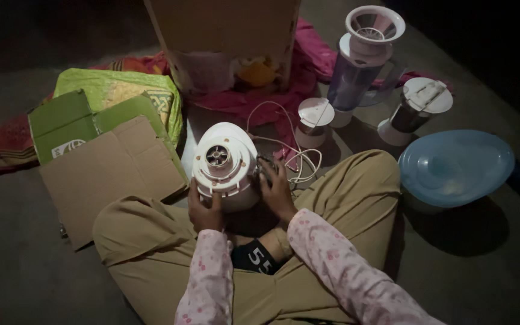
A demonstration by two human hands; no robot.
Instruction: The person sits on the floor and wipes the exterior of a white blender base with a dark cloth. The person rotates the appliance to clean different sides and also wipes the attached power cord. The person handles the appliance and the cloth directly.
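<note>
A white blender motor base with a round drive socket on top rests between my crossed legs on the floor. My left hand grips its lower left side. My right hand holds its right side, fingers near the dark knob. Its white power cord lies in loops just beyond my right hand.
A tall blender jug with a funnel lid, a small white-lidded jar and a steel grinder jar stand at the back right. A blue basin lies on the right. A cardboard box, flattened cardboard and coloured cloths lie behind and to the left.
</note>
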